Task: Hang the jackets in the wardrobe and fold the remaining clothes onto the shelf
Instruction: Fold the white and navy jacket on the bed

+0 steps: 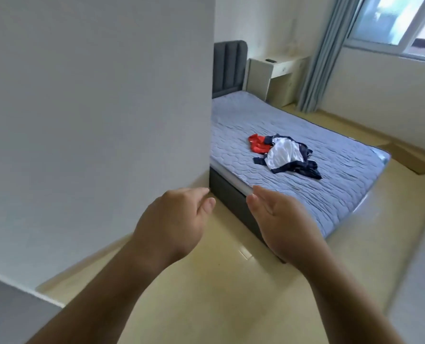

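Note:
A small heap of clothes lies in the middle of the bed (335, 184): a red garment (257, 144) at its left, a white piece (283, 153) and dark navy fabric (305, 166) crumpled together. Both my hands are stretched out in front of me above the floor, short of the bed's near corner. My left hand (174, 222) holds nothing, its fingers loosely curled beside the white wall's corner. My right hand (278, 224) is flat with straight fingers, palm turned to the left, and is empty. No wardrobe or shelf is in view.
A white wall (95, 108) fills the left and hides part of the bed and its grey headboard (227, 68). A cream bedside table (271, 75) and a blue curtain (323, 53) stand at the back under a window. Glossy beige floor (219, 294) lies below my arms.

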